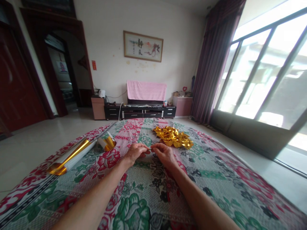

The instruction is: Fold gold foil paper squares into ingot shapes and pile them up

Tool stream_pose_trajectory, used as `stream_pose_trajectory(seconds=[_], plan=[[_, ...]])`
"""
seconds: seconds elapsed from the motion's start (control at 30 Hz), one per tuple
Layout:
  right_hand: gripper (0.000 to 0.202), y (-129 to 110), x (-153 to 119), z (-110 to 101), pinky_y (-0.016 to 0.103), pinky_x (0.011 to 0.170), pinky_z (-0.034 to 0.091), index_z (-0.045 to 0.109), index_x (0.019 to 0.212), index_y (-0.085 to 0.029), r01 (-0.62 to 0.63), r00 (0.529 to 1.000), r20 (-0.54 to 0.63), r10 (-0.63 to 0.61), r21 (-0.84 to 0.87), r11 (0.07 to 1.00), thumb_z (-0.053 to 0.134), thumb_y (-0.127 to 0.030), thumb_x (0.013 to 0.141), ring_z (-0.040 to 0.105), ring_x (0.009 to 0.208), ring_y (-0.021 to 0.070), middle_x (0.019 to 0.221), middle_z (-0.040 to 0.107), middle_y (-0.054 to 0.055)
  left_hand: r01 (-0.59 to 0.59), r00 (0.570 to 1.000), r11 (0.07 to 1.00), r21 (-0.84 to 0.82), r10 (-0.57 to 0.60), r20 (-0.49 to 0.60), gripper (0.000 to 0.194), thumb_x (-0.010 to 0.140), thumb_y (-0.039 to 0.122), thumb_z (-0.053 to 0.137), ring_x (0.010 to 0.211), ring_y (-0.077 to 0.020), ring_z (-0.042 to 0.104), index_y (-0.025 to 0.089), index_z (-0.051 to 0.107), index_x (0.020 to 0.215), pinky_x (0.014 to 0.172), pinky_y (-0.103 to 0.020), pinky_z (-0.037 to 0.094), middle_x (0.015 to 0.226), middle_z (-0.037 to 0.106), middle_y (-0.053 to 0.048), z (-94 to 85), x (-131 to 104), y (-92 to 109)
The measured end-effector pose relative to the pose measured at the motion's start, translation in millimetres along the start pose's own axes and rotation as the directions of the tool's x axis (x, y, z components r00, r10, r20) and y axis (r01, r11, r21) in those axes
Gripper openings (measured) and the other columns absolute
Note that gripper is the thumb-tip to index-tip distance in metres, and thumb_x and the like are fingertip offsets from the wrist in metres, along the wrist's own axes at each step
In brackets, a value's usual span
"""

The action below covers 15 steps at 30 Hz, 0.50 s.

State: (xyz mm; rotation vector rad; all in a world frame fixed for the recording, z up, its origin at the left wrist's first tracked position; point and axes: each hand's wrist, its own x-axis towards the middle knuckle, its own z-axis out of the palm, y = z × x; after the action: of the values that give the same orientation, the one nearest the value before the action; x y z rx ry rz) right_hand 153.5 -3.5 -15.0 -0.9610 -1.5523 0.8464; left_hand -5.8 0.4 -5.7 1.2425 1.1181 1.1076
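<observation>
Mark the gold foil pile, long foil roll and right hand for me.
Gold foil pile [173, 136]: head view, middle of the heap.
Long foil roll [74, 153]: head view, gold strip midway along.
Right hand [165, 153]: head view, back of hand.

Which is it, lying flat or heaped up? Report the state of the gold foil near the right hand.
Heaped up: the gold foil forms a raised mound on the patterned cloth, with jutting points and creases.

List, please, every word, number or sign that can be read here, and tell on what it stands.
Framed wall picture: large upper character appears to be "静"; the character below and small writing are too blurred.
Red wall strip: marks too small to read.
Gold foil heap and foil roll: no lettering seen.
</observation>
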Motion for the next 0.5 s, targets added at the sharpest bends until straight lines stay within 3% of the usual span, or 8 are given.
stream_pose_trajectory(seconds=[0.13,0.5], plan=[[0.023,-0.5,-0.8,0.6,0.020,0.053,0.040,0.067,0.079,-0.014,0.002,1.000,-0.019,-0.004,-0.063,0.998,0.057,-0.033,0.070,0.052,0.057,0.0101,0.070,0.065,0.003,-0.006,1.000,1.000,0.027,0.006,-0.013,0.014,0.063,0.020,0.057,0.077,-0.0172,0.064,0.015,0.066,0.072,0.061,-0.024,0.047,0.073,0.070,-0.004,-0.1,0.5,-0.8],[0.019,5.2,0.4,3.7,0.022,0.059,0.045,0.066,0.079,-0.016,0.066,0.998,-0.015,-0.069,-0.129,0.989,0.055,-0.028,0.070,0.055,0.062,0.0119,0.072,0.066,0.002,-0.025,0.996,0.997,0.067,0.031,-0.084,0.015,0.062,0.022,0.058,0.075,-0.0178,0.064,0.015,0.068,0.071,0.059,-0.024,0.047,0.071,0.070,-0.004,5.9,0.1,-1.5]])
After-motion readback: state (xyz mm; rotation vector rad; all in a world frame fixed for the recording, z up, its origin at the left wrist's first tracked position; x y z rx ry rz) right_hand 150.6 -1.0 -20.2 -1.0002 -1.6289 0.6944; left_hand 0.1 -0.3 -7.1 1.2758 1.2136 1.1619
